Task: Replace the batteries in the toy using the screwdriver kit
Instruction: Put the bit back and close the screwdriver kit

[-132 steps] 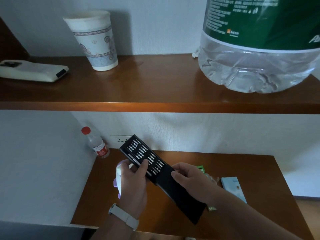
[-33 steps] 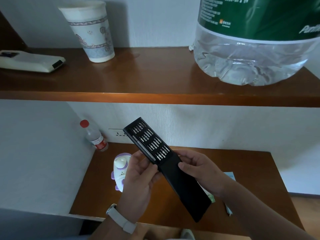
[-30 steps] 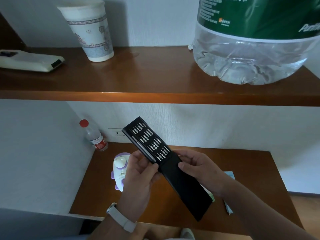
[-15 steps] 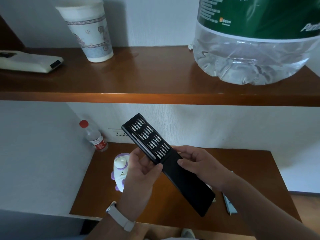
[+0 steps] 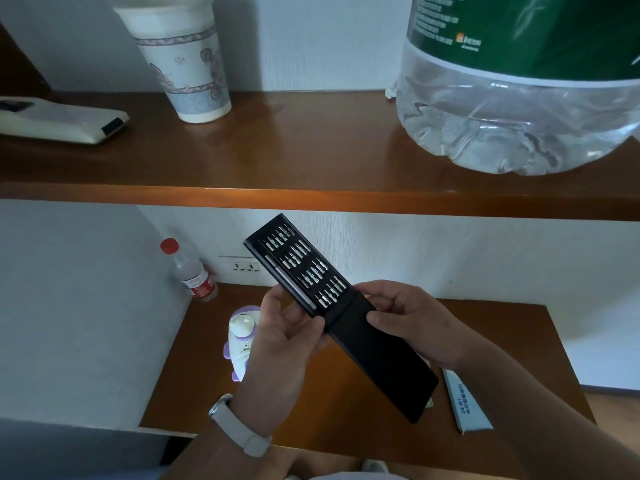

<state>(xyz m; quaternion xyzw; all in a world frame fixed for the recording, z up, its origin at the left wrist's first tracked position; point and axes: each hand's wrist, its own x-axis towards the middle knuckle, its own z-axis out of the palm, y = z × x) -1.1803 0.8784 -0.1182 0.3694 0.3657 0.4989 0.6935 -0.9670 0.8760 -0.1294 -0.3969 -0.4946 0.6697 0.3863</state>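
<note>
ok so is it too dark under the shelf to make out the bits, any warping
Head view: dim under the shelf, yet the bits in the screwdriver kit read sharp against black; head view: the toy sits in shadow, outline clear; head view: sheen on the shelf's front edge; head view: wide-angle stretch makes the paper cup lean outward.

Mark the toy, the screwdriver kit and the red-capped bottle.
toy (image 5: 241, 342), head view, on its white body.
screwdriver kit (image 5: 348, 329), head view, on the black sleeve just below the bit tray.
red-capped bottle (image 5: 189, 270), head view, on its clear shoulder.
</note>
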